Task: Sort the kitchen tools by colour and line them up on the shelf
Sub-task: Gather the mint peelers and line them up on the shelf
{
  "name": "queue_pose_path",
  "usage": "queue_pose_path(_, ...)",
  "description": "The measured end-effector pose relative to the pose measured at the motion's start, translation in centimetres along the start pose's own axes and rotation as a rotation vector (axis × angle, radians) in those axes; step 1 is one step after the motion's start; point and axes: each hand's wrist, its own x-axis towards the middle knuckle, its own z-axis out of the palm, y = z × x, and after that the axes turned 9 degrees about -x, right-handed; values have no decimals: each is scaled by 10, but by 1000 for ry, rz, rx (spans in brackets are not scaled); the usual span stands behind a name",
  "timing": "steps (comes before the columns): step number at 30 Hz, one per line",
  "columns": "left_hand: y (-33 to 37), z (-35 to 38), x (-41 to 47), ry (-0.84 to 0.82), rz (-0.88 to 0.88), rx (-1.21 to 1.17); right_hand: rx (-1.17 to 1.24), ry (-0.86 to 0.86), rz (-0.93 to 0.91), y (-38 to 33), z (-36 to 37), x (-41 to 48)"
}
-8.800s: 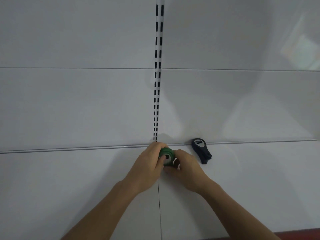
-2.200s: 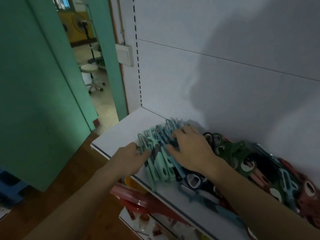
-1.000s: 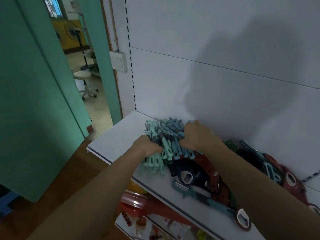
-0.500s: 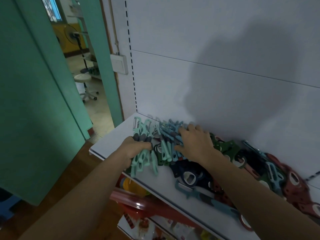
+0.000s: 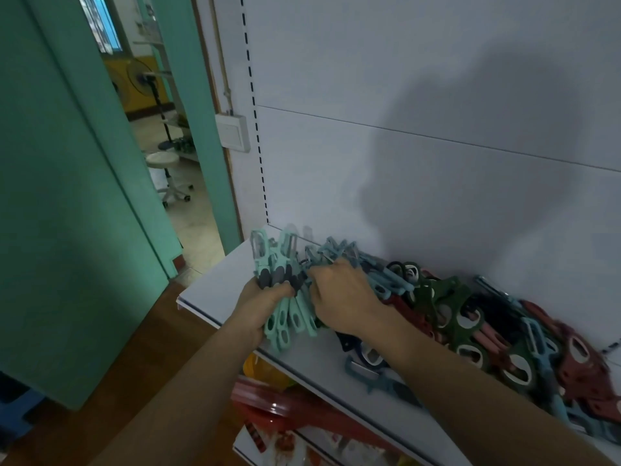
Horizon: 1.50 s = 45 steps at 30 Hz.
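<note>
Obs., head view. L hand (image 5: 265, 306) is closed tight round a bundle of mint peelers (image 5: 290, 319), fist at mid-length, blade ends up and handle ends hanging below the fist. The bundle sits over the L end of the shelf (image 5: 215, 292), low to the board; whether the handle ends touch it can't be told. Judgement: the one-colour lot is gripped as a pack so it can be squared up and set down together at the shelf end, clear of the mixed heap.

R hand (image 5: 341, 297) lies back-up on the pale blue peelers (image 5: 386, 284) right beside the bundle, knuckles bent, fingertips buried among tools at the bundle's R flank. Pinching or only pressing: can't tell. Likely purpose: hold the neighbours back, or feed strays into the pack.

Rest of the stock runs R along the back panel (image 5: 403, 163): dark green openers (image 5: 447, 304), then red-brown openers (image 5: 578, 361), overlapping, no rows. One dark teal peeler (image 5: 373, 378) lies alone nr the front edge, w/ a navy opener (image 5: 366, 351) just behind it.

Appearance, mint peelers: slim, flat, pale mint plastic w/ a dark grey grip patch mid-body, an oval hole at the handle end and a loop-shaped blade frame at the top. Approx. parallel in the fist, tips fanning slightly. Sorting judged part-done: mint gathered, other colours not yet lined up.
</note>
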Motion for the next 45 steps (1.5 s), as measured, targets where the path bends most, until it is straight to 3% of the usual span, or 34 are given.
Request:
queue_pose_path(3, 6, 3, -5, 15, 116, -54, 142, -32, -41, -5, 13, 2)
queue_pose_path(7, 25, 23, -18, -83, 215, -73, 426, 158, -50, 2, 8, -2)
queue_pose_path(14, 24, 131, -43, -390, 206, -49, 627, 413, 226, 88, -42, -63)
queue_pose_path(21, -78, 268, -88, -722, 122, 124, 746, 546, 547, 198, -53, -217)
queue_pose_path(30, -215, 388, -185, -979, 233, 326, 641, 581, 803, 292, -50, -396)
queue_pose_path(37, -285, 419, -203, -1022, 294, 427, 560, 492, 744, 342, -27, -451)
queue_pose_path(40, -293, 416, -202, -1107, 280, 480, 580, 551, 671, 350, -22, -461)
queue_pose_path(45, -291, 420, -209, -1014, 459, 864, 547, 530, 579, 359, -13, -458)
